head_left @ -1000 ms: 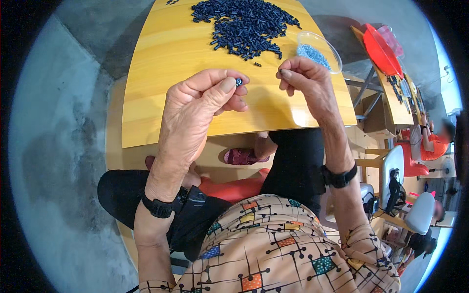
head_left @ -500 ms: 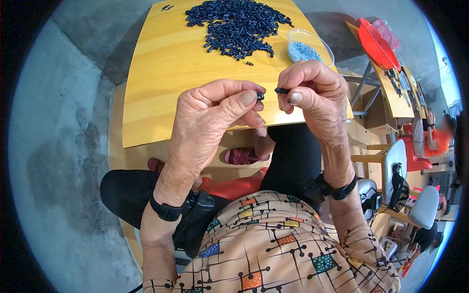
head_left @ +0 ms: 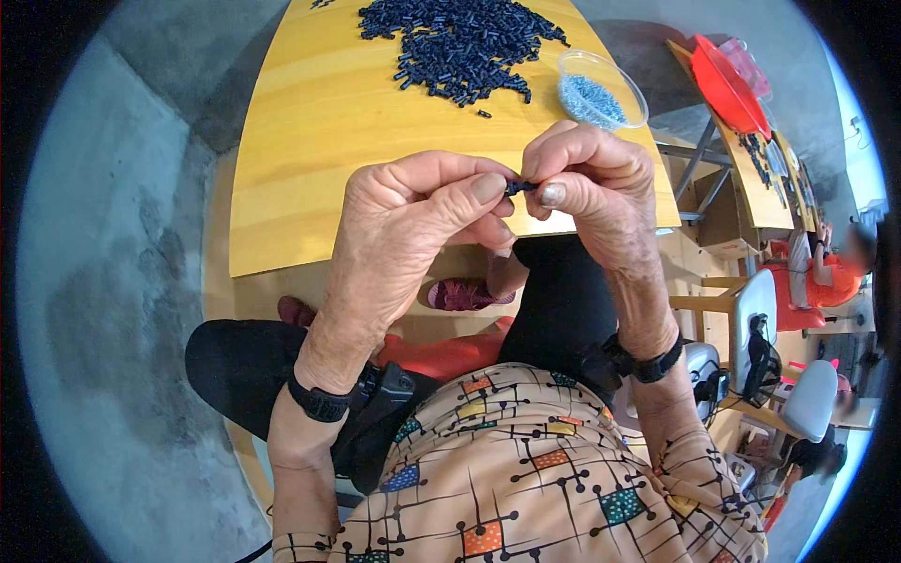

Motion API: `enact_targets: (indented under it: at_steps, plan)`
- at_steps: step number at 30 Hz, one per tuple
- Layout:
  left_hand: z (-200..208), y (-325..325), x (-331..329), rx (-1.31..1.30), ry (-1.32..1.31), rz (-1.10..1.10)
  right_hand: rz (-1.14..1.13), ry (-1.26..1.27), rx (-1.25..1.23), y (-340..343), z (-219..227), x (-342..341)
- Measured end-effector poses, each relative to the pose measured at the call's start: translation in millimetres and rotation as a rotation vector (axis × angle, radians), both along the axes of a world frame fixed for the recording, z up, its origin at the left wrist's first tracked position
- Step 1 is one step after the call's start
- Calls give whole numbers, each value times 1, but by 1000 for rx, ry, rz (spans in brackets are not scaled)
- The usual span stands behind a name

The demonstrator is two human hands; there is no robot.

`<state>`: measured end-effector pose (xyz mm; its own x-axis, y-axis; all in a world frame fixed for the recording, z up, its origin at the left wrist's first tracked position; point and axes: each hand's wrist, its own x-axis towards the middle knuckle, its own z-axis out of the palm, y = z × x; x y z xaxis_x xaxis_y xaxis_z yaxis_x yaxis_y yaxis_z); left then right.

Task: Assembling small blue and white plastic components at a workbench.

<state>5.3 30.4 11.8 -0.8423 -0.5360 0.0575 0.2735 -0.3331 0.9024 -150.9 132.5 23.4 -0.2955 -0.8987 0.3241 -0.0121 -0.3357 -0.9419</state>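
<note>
Above the near edge of the yellow table (head_left: 310, 169), my two hands meet at the fingertips. My left hand (head_left: 404, 220) is closed, with thumb and fingers pinching a small black cylindrical piece (head_left: 512, 189). Closed too, my right hand (head_left: 601, 192) pinches a thinner black piece (head_left: 529, 187) whose end touches the first one. Fingertips cover much of both pieces, so whether one sits inside the other I cannot tell. Farther back lies a large pile of similar black pieces (head_left: 460, 47), with a single piece (head_left: 483, 114) apart from it.
A round clear plastic tub (head_left: 644, 105) holding small light-blue bits (head_left: 593, 101) stands at the table's right edge. Beyond it, a red basin (head_left: 727, 84) rests on another table. Chairs (head_left: 758, 305) and a seated person in orange (head_left: 831, 277) are at the right.
My right hand has moved slightly left, bringing its thin black piece against the one in my left hand. Half a second ago a gap lay between them.
</note>
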Motion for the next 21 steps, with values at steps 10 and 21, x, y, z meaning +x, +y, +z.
enact_targets:
  at_steps: [10,21]
  plan:
    - [-5,0,1,20,-39,29,-55,526,-71,-3,5,-5]
    - [-17,1,-3,22,-36,81,23,586,-80,-9,2,-9]
